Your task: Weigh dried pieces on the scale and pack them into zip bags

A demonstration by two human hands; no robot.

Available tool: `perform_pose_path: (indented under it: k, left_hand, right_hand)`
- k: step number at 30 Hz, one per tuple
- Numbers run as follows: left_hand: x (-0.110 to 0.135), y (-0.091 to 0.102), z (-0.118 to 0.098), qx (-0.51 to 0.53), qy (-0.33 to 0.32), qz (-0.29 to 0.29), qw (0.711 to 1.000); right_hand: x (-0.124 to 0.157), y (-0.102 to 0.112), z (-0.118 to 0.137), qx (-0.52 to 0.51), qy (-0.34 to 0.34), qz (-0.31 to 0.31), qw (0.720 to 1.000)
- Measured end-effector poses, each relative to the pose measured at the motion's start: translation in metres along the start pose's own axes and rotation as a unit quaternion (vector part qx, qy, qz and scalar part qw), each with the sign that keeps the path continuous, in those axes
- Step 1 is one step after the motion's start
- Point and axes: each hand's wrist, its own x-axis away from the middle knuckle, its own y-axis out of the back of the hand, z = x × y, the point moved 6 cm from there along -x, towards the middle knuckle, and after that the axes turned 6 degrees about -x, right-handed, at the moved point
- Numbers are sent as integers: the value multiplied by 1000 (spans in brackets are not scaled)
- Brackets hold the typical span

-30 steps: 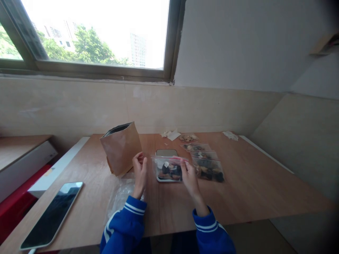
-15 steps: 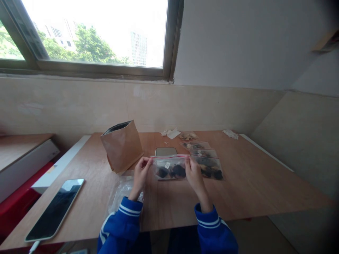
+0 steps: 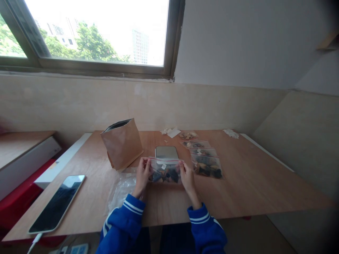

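A small clear zip bag (image 3: 165, 171) with a red seal strip and dark and tan pieces inside is held between both hands, just above the wooden table (image 3: 246, 187). My left hand (image 3: 143, 174) pinches its left edge. My right hand (image 3: 186, 175) pinches its right edge. Directly behind the bag lies a small flat scale (image 3: 166, 152) with a shiny top.
A row of filled zip bags (image 3: 205, 163) lies to the right. An open brown paper bag (image 3: 122, 143) stands at the left, with empty clear bags (image 3: 122, 188) in front of it. A phone (image 3: 58, 202) on a cable rests at the table's left edge. Paper scraps (image 3: 171, 132) lie by the wall.
My left hand took hold of the bag's left edge. Both hands then brought the bag down and nearer, off the scale, whose top now shows.
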Motion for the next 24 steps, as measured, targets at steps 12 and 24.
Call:
perform_pose_path:
  k: [12,24]
  left_hand:
    - [-2,8,33,-8,28,20,999]
    - [1,9,27,22,50,23,998]
  right_hand:
    - [17,-8,-21,22,-4,-31,999]
    - [19,3,-23,36,9,-71,997]
